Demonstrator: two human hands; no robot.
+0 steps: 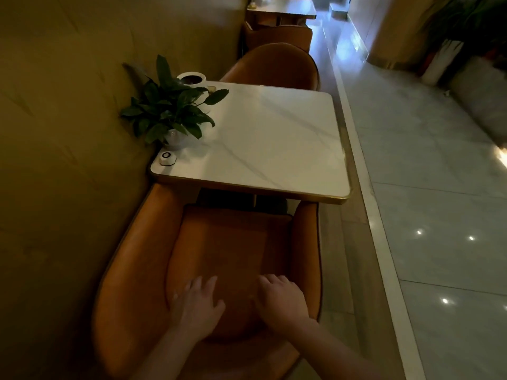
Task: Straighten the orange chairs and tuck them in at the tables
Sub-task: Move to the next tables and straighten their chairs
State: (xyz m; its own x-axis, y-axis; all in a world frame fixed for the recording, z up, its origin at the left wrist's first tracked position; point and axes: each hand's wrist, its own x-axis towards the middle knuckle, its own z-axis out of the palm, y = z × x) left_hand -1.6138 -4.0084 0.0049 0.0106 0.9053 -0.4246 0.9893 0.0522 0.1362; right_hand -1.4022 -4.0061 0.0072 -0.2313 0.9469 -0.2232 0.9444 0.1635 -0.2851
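An orange padded chair (219, 242) stands right below me, its seat front just under the near edge of the white marble table (274, 138). My left hand (196, 305) lies on the inner backrest with fingers spread. My right hand (279, 297) rests beside it, fingers curled downward on the same cushion. Neither hand holds anything. A second orange chair (277, 65) faces the table's far side, its back toward the aisle beyond. A third orange chair (277, 35) sits behind that one at another table (285, 8).
A wall (68, 133) runs close along the left of the chairs and table. On the table stand a potted plant (170, 111), a white call button (168, 158) and a white ashtray (191, 78). A raised step edge (365, 201) borders a tiled aisle (439, 187) on the right.
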